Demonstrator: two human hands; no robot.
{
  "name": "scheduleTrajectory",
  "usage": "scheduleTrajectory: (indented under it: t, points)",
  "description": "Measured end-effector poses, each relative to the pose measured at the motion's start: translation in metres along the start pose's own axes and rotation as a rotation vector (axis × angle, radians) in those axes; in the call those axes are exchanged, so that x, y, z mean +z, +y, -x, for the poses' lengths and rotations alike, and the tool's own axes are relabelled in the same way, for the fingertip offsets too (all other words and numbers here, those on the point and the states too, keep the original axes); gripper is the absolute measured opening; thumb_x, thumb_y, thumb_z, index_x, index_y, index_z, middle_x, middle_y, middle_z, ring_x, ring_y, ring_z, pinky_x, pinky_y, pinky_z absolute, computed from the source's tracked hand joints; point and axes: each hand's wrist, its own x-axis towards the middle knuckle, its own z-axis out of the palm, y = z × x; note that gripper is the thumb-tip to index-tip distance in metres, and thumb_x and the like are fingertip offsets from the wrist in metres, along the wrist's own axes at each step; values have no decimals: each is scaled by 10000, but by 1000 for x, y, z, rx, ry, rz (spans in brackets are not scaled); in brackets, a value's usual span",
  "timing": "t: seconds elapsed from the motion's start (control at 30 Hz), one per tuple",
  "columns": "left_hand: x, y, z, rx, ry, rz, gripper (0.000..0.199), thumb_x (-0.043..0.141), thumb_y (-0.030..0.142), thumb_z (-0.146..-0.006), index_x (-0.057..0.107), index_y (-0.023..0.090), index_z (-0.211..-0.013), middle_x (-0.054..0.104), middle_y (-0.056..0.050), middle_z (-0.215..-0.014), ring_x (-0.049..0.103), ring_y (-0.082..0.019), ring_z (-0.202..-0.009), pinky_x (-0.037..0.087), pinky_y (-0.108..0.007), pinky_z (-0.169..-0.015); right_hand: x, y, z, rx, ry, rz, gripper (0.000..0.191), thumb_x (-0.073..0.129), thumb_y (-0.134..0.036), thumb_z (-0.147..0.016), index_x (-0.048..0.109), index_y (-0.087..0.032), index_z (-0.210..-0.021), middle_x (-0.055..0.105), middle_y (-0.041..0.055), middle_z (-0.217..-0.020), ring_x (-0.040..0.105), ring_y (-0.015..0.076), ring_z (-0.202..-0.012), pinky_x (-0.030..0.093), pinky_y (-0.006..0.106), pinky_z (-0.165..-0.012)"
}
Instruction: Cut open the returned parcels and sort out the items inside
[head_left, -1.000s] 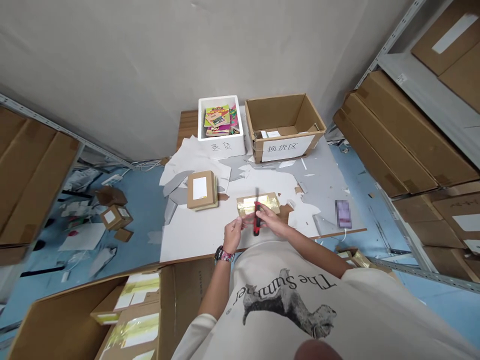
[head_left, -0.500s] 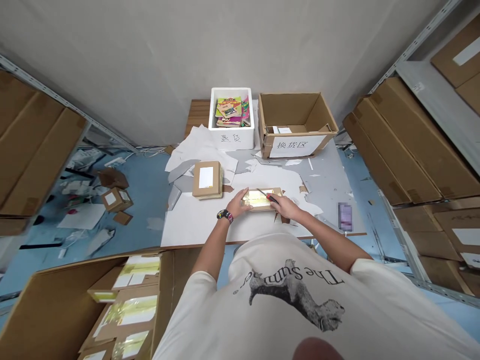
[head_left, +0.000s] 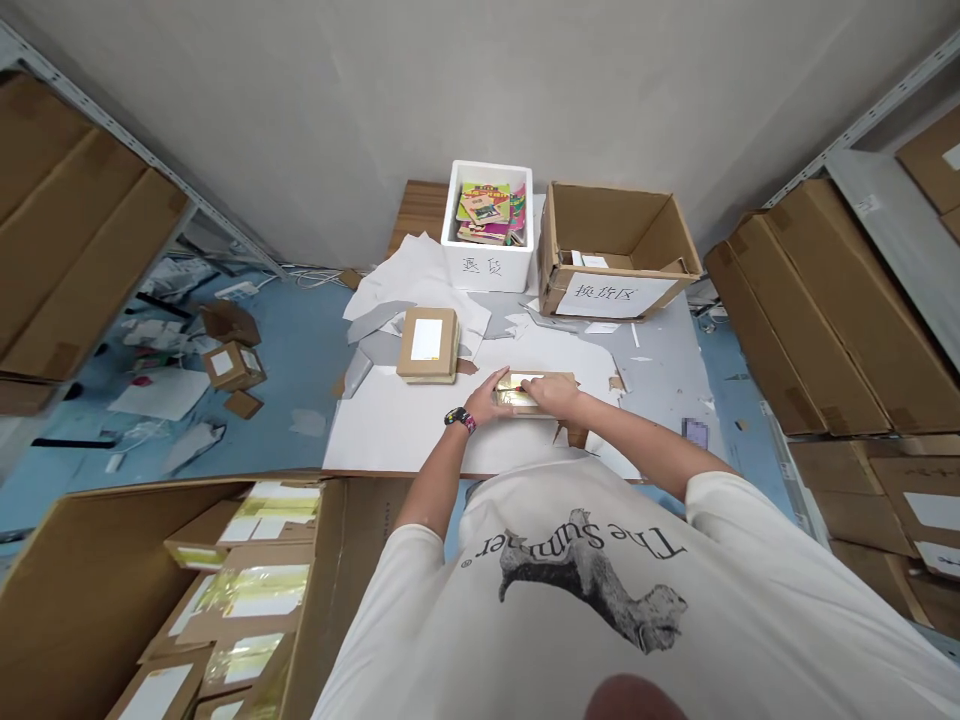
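A flat cardboard box (head_left: 514, 402) sealed with shiny yellowish tape lies on the white paper near the table's front edge. Around its left end, the fingers of my left hand (head_left: 487, 398) hold it steady; a dark watch and a colourful band are on that wrist. My right hand (head_left: 556, 394) is closed around a utility knife (head_left: 523, 387) with a red and black handle, over the taped top. Most of the knife is hidden by the fingers, and I cannot tell how deep its tip sits. Left of the hands rests another cardboard parcel (head_left: 427, 348) with a white label.
Behind stand a white foam box (head_left: 491, 265) of booklets and an open carton (head_left: 622, 295) with a handwritten sign. Torn paper covers parts of the table (head_left: 397, 430). A large carton (head_left: 330, 570) of taped parcels is at lower left; a phone (head_left: 695, 432) lies right.
My right hand has moved left over the box, bringing the knife down onto the tape and covering more of it. My left hand stays at the box's left end. The view has shifted slightly.
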Motion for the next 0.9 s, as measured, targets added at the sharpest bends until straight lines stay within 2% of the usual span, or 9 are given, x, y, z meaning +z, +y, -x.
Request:
scheduleTrajectory:
  t: [0.2, 0.3, 0.47, 0.63, 0.77, 0.9]
  points:
    - [-2, -2, -3, 6, 9, 24, 1255, 994, 550, -725, 419, 312, -1815, 504, -94, -1809, 571, -358, -1580, 465, -477, -1330, -4, -19, -10, 61, 8, 11, 312, 625, -162, -1095, 709, -135, -1394, 839, 223, -1260, 829, 356, -1185, 620, 426, -1014]
    - [-5, 2, -4, 1, 3, 0, 1242, 990, 539, -725, 427, 325, -1811, 502, -85, -1812, 584, -355, -1566, 467, -472, -1326, 0, -15, -11, 99, -11, -7, 307, 681, -148, -1067, 725, -137, -1371, 845, 229, -1230, 829, 356, -1185, 623, 430, -1013]
    - [-8, 8, -4, -51, -22, -64, 1209, 963, 498, -735, 432, 354, -1811, 538, -68, -1785, 665, -364, -1453, 544, -472, -1237, 11, 23, 12, 191, -97, 6, 269, 754, -237, -1017, 779, -133, -1264, 841, 260, -1184, 822, 407, -1180, 635, 495, -1005]
    - [-7, 6, -3, -52, -8, -70, 1205, 959, 506, -726, 443, 372, -1807, 548, -59, -1777, 683, -360, -1411, 560, -453, -1203, 25, 61, 49, 228, -127, 87, 324, 697, -226, -1029, 753, -111, -1327, 831, 270, -1228, 811, 389, -1209, 620, 457, -1001]
    - [-8, 4, -4, -48, -10, -96, 1232, 960, 515, -721, 418, 384, -1819, 582, -63, -1747, 674, -367, -1427, 555, -463, -1205, 34, 80, 70, 309, -158, 103, 324, 690, -222, -1036, 741, -138, -1345, 826, 264, -1260, 795, 378, -1225, 590, 433, -987]
    - [-9, 2, -4, -58, -16, -142, 1252, 969, 545, -726, 397, 390, -1829, 562, -58, -1764, 658, -367, -1447, 548, -459, -1214, 39, 87, 78, 345, -168, 96, 289, 671, -157, -1034, 750, -139, -1311, 827, 261, -1253, 792, 377, -1225, 565, 449, -1009]
